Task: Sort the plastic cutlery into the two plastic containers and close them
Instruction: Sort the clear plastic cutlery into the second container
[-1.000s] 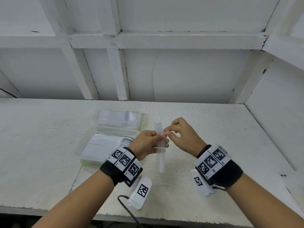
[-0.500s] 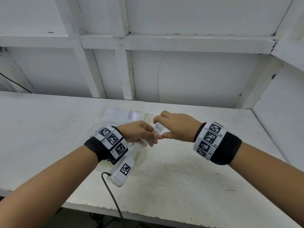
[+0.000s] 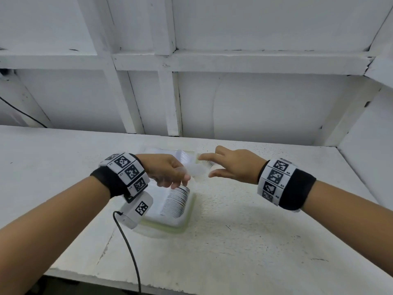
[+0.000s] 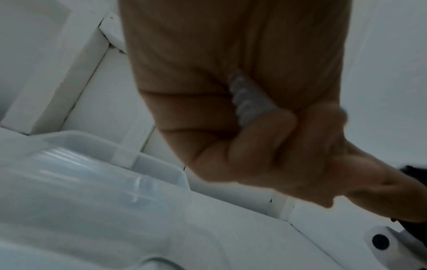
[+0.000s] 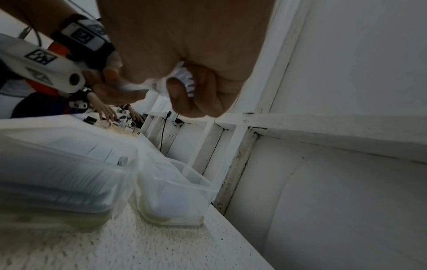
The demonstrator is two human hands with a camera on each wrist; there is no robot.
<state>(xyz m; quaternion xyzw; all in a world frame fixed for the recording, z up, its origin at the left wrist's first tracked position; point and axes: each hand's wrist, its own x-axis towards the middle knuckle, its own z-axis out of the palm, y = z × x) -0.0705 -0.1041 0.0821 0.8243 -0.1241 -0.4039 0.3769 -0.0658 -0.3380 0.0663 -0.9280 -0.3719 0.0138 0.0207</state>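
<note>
The stack of clear plastic cutlery hangs in the air between both hands, just above the two translucent plastic containers on the white speckled table. Its long axis runs roughly left to right, one end buried in the left hand, the other in the right hand. The left fingers curl round the bundle; the right thumb and forefinger pinch the far end, the other fingers spread. The nearer container, already holding a tight row of white cutlery, lies directly under the left hand; the farther container sits behind the bundle, touching or almost touching its neighbour. Which one the bundle is meant for I cannot tell.

The head view shows the bundle only as a pale blur. The right wrist view shows ridged, stacked ends pressed between thumb and fingers, and both containers open, no lids visible. The left wrist view shows grey nested handles clenched in the palm.
</note>
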